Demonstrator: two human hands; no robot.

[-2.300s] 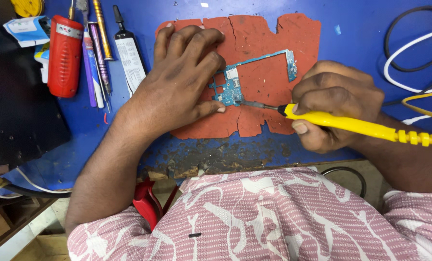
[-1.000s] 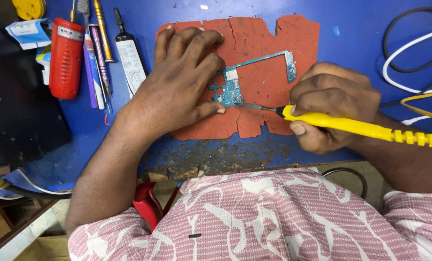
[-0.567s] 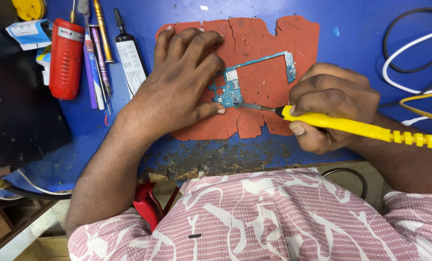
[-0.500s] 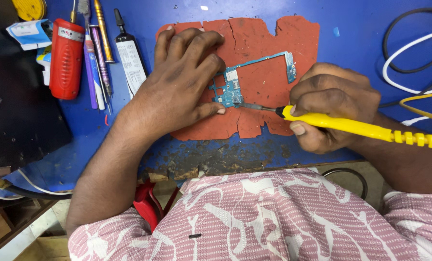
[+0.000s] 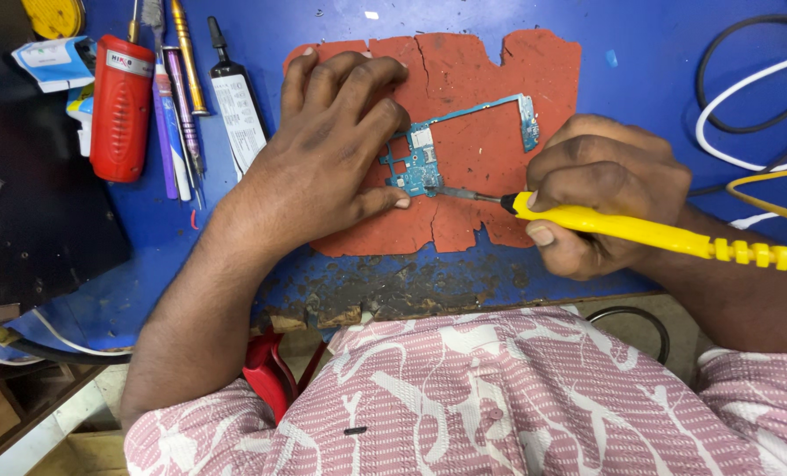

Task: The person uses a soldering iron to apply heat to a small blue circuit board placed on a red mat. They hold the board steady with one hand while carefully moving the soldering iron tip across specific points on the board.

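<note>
Now my left hand (image 5: 332, 150) lies flat with fingers spread, pressing the small blue circuit board (image 5: 429, 159) onto the cracked red mat (image 5: 490, 79). My right hand (image 5: 605, 198) is curled tight around the yellow soldering iron (image 5: 640, 231), its metal tip touching the board's lower edge.

red canister (image 5: 121, 107) | screwdrivers (image 5: 175, 97) | glue tube (image 5: 237, 107) | cables (image 5: 755, 106) top-rt

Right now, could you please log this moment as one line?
left hand: pressing circuit board onto red mat | right hand: gripping yellow soldering iron | tip: on board's lower edge
</note>
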